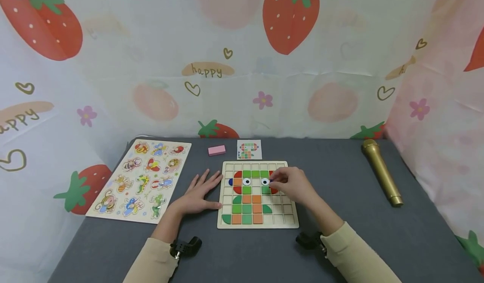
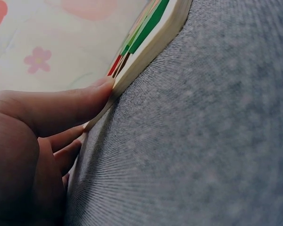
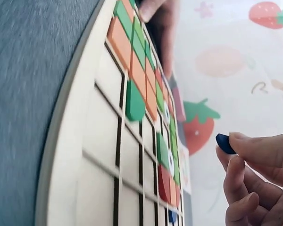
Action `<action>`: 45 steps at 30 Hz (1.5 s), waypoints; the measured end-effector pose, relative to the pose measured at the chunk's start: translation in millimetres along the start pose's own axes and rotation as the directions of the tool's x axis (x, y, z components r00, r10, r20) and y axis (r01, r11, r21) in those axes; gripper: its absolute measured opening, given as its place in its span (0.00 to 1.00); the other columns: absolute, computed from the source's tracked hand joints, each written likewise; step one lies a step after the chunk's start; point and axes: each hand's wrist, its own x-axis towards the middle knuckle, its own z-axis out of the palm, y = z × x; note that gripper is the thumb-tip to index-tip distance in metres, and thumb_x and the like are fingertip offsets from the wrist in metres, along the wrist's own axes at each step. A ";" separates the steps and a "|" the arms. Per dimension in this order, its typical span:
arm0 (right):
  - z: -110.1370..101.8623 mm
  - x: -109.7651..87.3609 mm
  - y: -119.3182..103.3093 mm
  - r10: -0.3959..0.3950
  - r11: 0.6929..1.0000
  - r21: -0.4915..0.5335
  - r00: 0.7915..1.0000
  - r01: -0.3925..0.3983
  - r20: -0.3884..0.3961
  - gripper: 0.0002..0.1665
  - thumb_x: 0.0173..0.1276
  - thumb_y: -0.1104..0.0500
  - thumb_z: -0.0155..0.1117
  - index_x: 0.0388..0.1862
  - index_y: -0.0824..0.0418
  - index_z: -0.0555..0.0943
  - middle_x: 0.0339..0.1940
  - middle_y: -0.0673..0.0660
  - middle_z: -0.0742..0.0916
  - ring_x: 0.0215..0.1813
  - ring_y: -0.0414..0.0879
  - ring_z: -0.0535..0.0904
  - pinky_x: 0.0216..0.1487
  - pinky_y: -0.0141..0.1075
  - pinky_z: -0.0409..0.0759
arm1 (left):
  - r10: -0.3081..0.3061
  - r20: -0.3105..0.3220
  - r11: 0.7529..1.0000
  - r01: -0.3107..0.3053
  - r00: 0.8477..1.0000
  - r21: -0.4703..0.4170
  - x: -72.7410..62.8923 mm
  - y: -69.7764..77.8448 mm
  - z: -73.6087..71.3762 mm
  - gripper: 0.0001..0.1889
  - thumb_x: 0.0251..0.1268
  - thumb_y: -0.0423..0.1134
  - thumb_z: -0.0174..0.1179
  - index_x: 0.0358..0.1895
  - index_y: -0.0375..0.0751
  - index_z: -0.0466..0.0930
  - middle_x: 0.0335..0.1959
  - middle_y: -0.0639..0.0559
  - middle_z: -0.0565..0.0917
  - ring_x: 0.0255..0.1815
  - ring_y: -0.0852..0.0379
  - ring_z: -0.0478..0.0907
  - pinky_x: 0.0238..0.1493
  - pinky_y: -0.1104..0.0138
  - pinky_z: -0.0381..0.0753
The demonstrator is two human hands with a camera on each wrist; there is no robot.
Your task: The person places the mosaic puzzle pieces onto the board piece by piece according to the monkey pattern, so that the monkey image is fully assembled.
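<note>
A square wooden grid board (image 1: 280, 220) lies on the table, with red, green, orange and blue pieces set in its cells and two round eye pieces (image 1: 246, 182). My left hand (image 1: 194, 198) lies with fingers spread along the board's left side; in the left wrist view its thumb (image 2: 80, 101) touches the board's edge. Over the board's upper right part is my right hand (image 1: 296, 184). Thumb and forefinger pinch a small dark blue rounded piece (image 3: 223, 144), seen raised off the board in the right wrist view. Another blue piece (image 1: 230, 182) sits in the grid's left column.
A pattern card (image 1: 249, 150) and a pink block (image 1: 217, 150) lie behind the board. To the left is a wooden sheet of cartoon insects and animals (image 1: 143, 182). A gold microphone-shaped object (image 1: 382, 172) lies at the right. Patterned cloth (image 1: 287, 119) rises behind the table.
</note>
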 end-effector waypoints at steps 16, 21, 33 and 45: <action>38.7 1.6 -14.6 -0.006 0.999 0.039 0.999 0.004 0.051 0.03 0.64 0.59 0.75 0.34 0.52 0.86 0.32 0.48 0.86 0.33 0.44 0.79 0.33 0.36 0.78 | -0.002 0.003 1.000 0.001 1.000 0.003 0.4 1.5 2.3 0.49 0.62 0.60 0.65 0.83 0.54 0.50 0.84 0.54 0.48 0.85 0.44 0.30 0.80 0.43 0.27; 52.4 3.1 -19.6 -0.031 0.999 0.040 0.995 0.027 0.099 0.02 0.66 0.58 0.74 0.34 0.53 0.86 0.30 0.47 0.86 0.33 0.42 0.79 0.34 0.35 0.79 | -0.003 0.004 1.000 0.003 1.000 0.016 0.9 0.3 1.9 0.49 0.63 0.61 0.64 0.83 0.53 0.50 0.84 0.54 0.48 0.85 0.43 0.30 0.80 0.43 0.27; 83.3 13.9 -35.9 -0.046 0.999 -0.001 0.987 0.047 0.151 0.03 0.68 0.56 0.72 0.33 0.51 0.89 0.28 0.44 0.86 0.33 0.40 0.79 0.38 0.36 0.79 | -0.003 -0.004 1.000 0.003 1.000 0.022 0.3 0.7 0.6 0.46 0.67 0.59 0.62 0.82 0.53 0.51 0.84 0.54 0.48 0.85 0.43 0.30 0.80 0.42 0.27; 106.2 19.9 -49.8 -0.043 0.992 -0.107 0.981 0.064 0.191 0.04 0.67 0.54 0.72 0.35 0.52 0.91 0.27 0.42 0.87 0.31 0.37 0.78 0.35 0.32 0.76 | 0.008 -0.013 1.000 -0.007 1.000 0.023 -0.8 -0.4 1.0 0.44 0.68 0.57 0.61 0.82 0.51 0.51 0.84 0.51 0.48 0.85 0.41 0.31 0.80 0.41 0.27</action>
